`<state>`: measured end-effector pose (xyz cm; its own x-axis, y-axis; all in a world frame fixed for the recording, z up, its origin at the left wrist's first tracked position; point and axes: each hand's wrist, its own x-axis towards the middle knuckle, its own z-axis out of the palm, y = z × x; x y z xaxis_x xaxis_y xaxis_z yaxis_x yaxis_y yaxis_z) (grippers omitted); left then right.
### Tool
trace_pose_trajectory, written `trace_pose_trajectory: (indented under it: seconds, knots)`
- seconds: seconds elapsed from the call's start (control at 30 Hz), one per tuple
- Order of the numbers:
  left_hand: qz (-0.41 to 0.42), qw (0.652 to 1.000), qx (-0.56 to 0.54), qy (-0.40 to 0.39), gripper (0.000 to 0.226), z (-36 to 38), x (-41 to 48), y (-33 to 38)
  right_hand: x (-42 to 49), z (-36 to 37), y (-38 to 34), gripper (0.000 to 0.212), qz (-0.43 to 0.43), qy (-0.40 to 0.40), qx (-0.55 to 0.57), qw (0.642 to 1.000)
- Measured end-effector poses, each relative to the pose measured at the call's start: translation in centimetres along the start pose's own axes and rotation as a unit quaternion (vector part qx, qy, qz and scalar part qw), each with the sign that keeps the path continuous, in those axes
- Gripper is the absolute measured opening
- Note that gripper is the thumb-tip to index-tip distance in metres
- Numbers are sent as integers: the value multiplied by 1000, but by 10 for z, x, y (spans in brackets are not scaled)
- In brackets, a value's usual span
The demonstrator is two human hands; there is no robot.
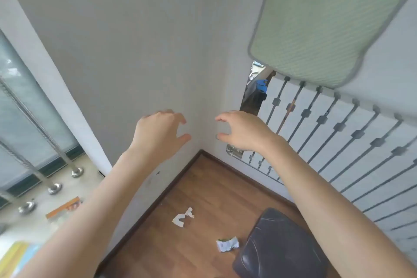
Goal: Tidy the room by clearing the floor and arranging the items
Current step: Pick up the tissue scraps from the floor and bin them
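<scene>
Both arms reach forward toward a wall corner. My left hand [159,130] hovers with fingers curled and apart, holding nothing. My right hand [240,130] mirrors it a short gap to the right, also empty. Far below them on the wooden floor [203,187] lie a torn white paper scrap [182,218] and a crumpled white-and-green wrapper [226,244]. A dark grey cushion [279,246] rests on the floor to the right of the wrapper.
A white radiator [338,142] with dark brackets runs along the right wall. A green mat with grey trim [327,18] hangs above it. At left stands a windowsill with metal rod bases [54,188] and an orange booklet [64,207].
</scene>
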<state>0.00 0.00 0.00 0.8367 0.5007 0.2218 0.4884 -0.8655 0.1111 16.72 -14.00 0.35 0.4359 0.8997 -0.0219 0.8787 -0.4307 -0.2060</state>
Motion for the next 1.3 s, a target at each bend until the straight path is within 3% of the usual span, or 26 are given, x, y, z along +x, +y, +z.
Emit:
trace_pose_trajectory:
  seconds: [0.47,0.9,1.3]
  knots:
    - [-39,996,-40,-72,37,123,48,15,49,89,102,54,32,-115,36,992]
    - [-12,985,-105,-138,39,238,75,4,63,203,145,54,137,-125,121,975]
    - [-19,953,-84,-292,46,376,75,-41,86,349,163,65,226,-197,180,937]
